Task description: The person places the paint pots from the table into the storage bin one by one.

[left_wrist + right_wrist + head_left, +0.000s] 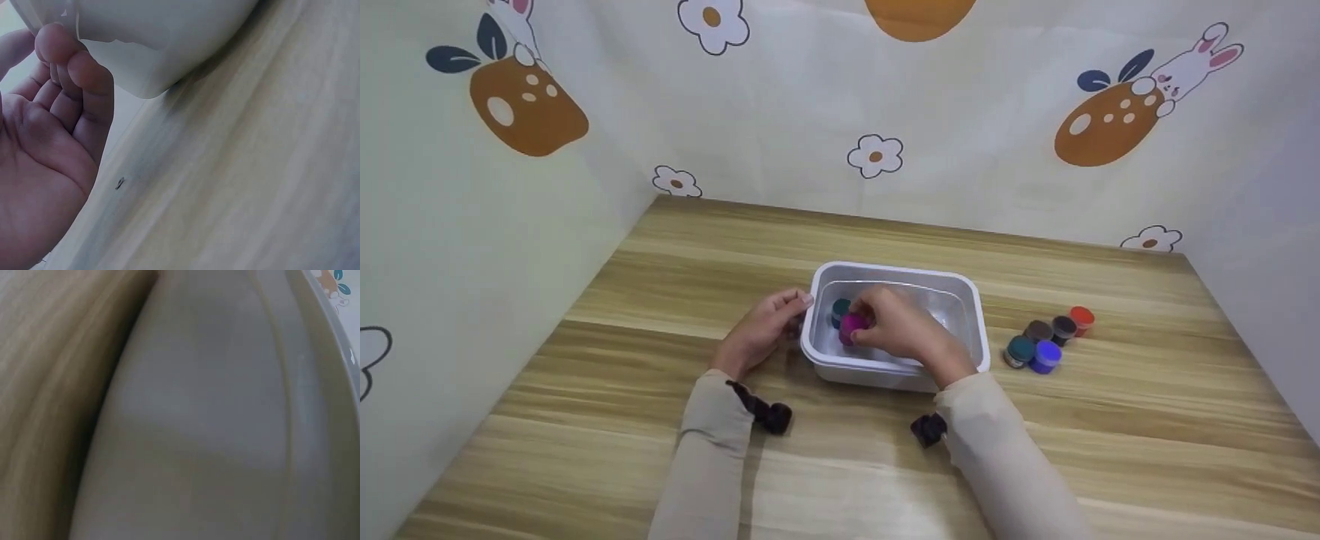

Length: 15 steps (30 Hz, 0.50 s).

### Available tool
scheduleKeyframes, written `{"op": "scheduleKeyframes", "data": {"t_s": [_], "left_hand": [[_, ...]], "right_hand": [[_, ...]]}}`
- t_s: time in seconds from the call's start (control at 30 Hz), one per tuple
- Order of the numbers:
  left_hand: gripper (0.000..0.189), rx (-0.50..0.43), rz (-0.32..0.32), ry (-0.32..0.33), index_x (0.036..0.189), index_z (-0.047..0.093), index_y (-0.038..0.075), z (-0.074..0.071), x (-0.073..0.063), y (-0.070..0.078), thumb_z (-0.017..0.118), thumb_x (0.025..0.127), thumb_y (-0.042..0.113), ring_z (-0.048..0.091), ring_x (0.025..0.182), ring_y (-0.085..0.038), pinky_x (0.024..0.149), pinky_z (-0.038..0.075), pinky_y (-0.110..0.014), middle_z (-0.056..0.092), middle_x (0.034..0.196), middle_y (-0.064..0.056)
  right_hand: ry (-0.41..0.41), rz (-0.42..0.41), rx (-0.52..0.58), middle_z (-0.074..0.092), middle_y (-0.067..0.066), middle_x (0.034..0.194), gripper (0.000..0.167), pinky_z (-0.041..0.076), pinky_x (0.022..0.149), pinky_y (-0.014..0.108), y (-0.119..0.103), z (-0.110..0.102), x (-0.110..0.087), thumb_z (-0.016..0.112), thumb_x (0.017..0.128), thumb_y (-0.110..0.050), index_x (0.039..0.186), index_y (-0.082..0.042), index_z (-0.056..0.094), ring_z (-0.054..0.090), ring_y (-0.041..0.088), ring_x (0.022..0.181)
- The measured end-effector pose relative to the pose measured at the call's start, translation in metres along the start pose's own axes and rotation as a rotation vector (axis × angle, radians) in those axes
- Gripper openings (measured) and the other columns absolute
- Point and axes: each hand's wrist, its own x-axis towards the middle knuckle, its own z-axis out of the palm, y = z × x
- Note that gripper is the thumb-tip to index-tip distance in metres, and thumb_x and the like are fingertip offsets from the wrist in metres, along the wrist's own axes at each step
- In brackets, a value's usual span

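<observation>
A white plastic tub [885, 375] stands on the wooden table. My right hand [907, 326] reaches down into it and pinches a small magenta paint pot [851, 330] between thumb and fingers. Just behind that pot, a dark green paint pot [840, 310] is in the tub's left part, partly covered. At the tub's left edge, my left hand [765, 330] holds the rim. The left wrist view has its bent fingers [93, 84] right up against the tub wall [135, 67]. Only the tub's outer side [197, 410] and table fill the right wrist view; the right hand is hidden there.
Right of the tub, several paint pots stand in a cluster: red [1081, 319], black [1063, 328], brown [1038, 331], dark green [1020, 350] and blue [1045, 356]. A patterned cloth [795, 105] rises behind the table [720, 255] and along its sides.
</observation>
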Motion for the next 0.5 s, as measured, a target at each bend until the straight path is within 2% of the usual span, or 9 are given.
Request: {"op": "scheduleKeyframes", "data": {"t_s": [0.17, 0.3, 0.5], "left_hand": [[0.018, -0.012, 0.006, -0.004, 0.089, 0.057, 0.012, 0.000, 0.000, 0.000, 0.048, 0.103, 0.016, 0.054, 0.071, -0.009, 0.065, 0.049, -0.023, 0.055, 0.079, 0.003], [0.019, -0.016, 0.014, -0.001, 0.086, 0.057, 0.012, 0.000, -0.001, -0.001, 0.048, 0.103, 0.016, 0.052, 0.068, -0.009, 0.063, 0.046, -0.022, 0.053, 0.075, 0.004], [0.020, -0.014, 0.007, -0.005, 0.085, 0.056, 0.012, 0.000, 0.000, -0.001, 0.049, 0.103, 0.017, 0.052, 0.069, -0.008, 0.063, 0.047, -0.022, 0.051, 0.074, 0.004]], "right_hand": [[0.004, -0.014, -0.043, 0.068, 0.013, 0.100, 0.030, 0.054, 0.083, 0.037, -0.003, 0.009, 0.006, 0.077, 0.082, -0.007, 0.108, 0.004, 0.068, 0.061, 0.021, 0.089], [0.011, -0.027, -0.078, 0.069, 0.010, 0.095, 0.025, 0.053, 0.079, 0.036, -0.005, 0.015, 0.008, 0.077, 0.082, -0.007, 0.104, 0.001, 0.070, 0.060, 0.019, 0.084], [0.007, 0.005, -0.103, 0.067, 0.004, 0.088, 0.016, 0.053, 0.073, 0.034, -0.010, 0.018, 0.007, 0.077, 0.083, -0.009, 0.097, -0.005, 0.070, 0.059, 0.015, 0.078]]}}
